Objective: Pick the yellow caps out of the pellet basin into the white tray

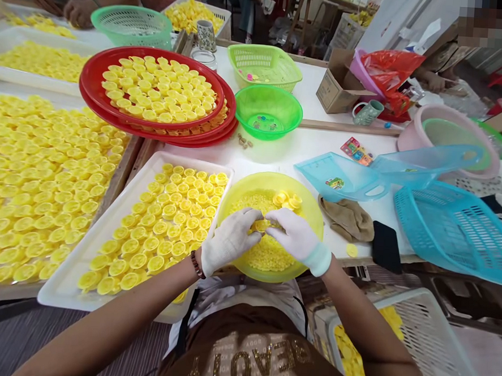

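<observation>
My left hand, in a white knit glove, pinches a small round yellow plastic piece. My right hand, gloved too, has its fingers closed at the other side of the same piece. Both hands are over a translucent yellow basin, which holds many tiny yellow bits. A few cup-like yellow pieces rest on the bits near the basin's far right side. Left of the basin lies a white tray with rows of round yellow pieces. The fingertips partly hide the held piece.
Stacked red trays of yellow pieces stand behind the white tray. A green bowl, blue scoop, brown cloth and blue basket surround the basin. Another crate sits low at right. Other people's hands show across the table.
</observation>
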Demonstrator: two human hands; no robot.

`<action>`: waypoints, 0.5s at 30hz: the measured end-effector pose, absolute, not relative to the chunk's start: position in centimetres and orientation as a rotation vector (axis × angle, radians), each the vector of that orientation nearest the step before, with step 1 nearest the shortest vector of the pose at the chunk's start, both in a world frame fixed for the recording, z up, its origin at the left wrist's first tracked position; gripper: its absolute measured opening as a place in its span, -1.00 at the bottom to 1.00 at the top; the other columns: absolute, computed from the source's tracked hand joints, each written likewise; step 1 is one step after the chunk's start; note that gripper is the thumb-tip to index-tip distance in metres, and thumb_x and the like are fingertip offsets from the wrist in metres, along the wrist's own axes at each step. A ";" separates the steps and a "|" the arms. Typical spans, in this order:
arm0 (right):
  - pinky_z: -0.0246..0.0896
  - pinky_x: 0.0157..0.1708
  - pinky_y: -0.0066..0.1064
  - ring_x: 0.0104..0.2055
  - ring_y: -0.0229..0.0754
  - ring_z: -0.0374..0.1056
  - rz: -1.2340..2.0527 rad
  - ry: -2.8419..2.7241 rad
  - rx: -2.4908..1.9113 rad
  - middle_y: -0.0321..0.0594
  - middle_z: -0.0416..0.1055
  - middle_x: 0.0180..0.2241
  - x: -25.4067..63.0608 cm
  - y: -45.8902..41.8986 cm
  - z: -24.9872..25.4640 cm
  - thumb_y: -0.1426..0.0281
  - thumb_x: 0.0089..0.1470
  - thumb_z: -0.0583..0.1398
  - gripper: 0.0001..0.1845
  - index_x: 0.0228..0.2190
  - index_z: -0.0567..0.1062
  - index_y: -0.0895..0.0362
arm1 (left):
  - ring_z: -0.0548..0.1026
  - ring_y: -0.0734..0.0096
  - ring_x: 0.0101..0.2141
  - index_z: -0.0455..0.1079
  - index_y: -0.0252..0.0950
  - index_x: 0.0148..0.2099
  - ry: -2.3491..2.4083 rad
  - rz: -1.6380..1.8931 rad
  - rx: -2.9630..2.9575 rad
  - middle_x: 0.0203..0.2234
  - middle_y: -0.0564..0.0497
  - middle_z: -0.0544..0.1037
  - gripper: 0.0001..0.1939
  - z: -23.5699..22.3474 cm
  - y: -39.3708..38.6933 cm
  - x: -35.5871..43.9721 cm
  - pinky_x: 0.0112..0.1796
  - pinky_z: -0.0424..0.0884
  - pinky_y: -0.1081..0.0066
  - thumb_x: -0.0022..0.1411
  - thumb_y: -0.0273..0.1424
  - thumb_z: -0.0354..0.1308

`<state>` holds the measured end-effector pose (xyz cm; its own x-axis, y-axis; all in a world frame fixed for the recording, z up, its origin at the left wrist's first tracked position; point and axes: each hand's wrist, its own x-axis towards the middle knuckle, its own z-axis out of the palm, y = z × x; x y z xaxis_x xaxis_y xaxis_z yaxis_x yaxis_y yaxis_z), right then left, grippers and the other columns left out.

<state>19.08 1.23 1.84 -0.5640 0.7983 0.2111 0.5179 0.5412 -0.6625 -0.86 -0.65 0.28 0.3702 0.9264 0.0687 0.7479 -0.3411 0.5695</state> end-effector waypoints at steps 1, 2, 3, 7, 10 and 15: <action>0.33 -0.09 -0.25 -0.15 -0.12 0.41 0.739 -2.280 -1.096 -0.18 0.48 -0.23 19.4 1.2 1.8 0.46 0.20 0.15 -0.85 -0.17 0.46 0.08 | 0.53 0.18 -0.10 0.35 -0.25 -0.04 1.443 0.560 2.179 -0.14 -0.07 0.55 -0.78 0.2 -0.7 -1.0 -0.04 0.46 0.21 0.25 -0.40 0.15; 0.33 -0.11 -0.26 -0.17 -0.13 0.40 0.734 -2.280 -1.125 -0.20 0.47 -0.27 19.8 1.2 1.8 0.48 0.20 0.14 -0.87 -0.22 0.46 0.08 | 0.53 0.18 -0.10 0.35 -0.24 -0.04 1.440 0.581 2.167 -0.14 -0.07 0.55 -0.78 0.1 -0.7 -1.2 -0.04 0.46 0.21 0.25 -0.39 0.16; 0.32 -0.12 -0.28 -0.18 -0.14 0.40 0.736 -2.286 -1.149 -0.21 0.46 -0.29 20.2 1.1 1.7 0.49 0.20 0.13 -0.88 -0.25 0.46 0.08 | 0.53 0.18 -0.09 0.36 -0.24 -0.04 1.438 0.606 2.152 -0.13 -0.06 0.56 -0.78 0.0 -0.7 -1.4 -0.04 0.46 0.21 0.25 -0.37 0.17; 0.30 -0.07 -0.27 -0.16 -0.14 0.41 0.784 -2.334 -1.197 -0.20 0.49 -0.26 21.0 1.1 1.4 0.48 0.22 0.09 -0.84 -0.29 0.47 0.08 | 0.55 0.24 -0.12 0.37 -0.25 -0.05 1.388 0.721 2.061 -0.15 -0.04 0.58 -0.76 -0.1 -0.8 -1.5 -0.06 0.47 0.25 0.22 -0.41 0.19; 0.29 -0.04 -0.26 -0.14 -0.13 0.41 0.829 -2.419 -1.240 -0.20 0.51 -0.24 20.9 1.1 1.1 0.45 0.25 0.07 -0.80 -0.27 0.50 0.07 | 0.56 0.28 -0.18 0.38 -0.26 -0.04 1.393 0.783 2.034 -0.18 -0.03 0.59 -0.74 0.2 -0.8 -1.7 -0.09 0.49 0.26 0.20 -0.43 0.21; 0.27 0.02 -0.18 -0.04 -0.04 0.39 0.851 -2.623 -1.294 -0.10 0.49 -0.11 20.8 1.1 0.3 0.38 0.25 0.12 -0.82 -0.17 0.51 0.11 | 0.55 0.28 -0.22 0.40 -0.27 0.00 1.636 0.894 2.068 -0.18 -0.05 0.59 -0.71 1.5 0.7 -5.2 -0.10 0.48 0.24 0.23 -0.35 0.21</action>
<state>20.81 1.14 0.33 -0.6353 0.7566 -0.1551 0.7034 0.4839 -0.5206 -5.18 0.73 1.52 0.1321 0.9575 0.2563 0.7330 -0.2684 0.6250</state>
